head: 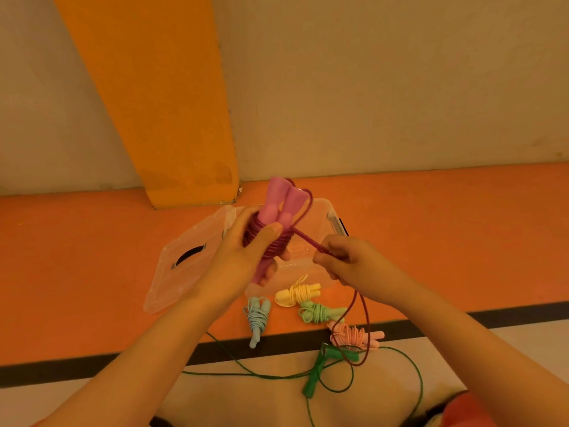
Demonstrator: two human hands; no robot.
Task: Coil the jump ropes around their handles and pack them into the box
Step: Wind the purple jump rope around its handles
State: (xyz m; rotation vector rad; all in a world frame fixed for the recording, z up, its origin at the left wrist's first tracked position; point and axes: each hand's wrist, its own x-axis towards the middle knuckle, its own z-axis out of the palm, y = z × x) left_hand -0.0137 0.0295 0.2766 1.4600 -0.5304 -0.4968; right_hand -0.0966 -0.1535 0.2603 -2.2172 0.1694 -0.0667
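Head view: clear box (323, 212) beside lid (181, 282)

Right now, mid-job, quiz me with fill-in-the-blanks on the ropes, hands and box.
The left hand grips the purple rope by its two ____, while the right hand pinches its loose length.
The one uncoiled rope is dark ____.
The blue rope, yellow rope, light green rope and pink rope make ____ already coiled.
The clear box has its lid ____.
Missing words: handles; green; four; open.
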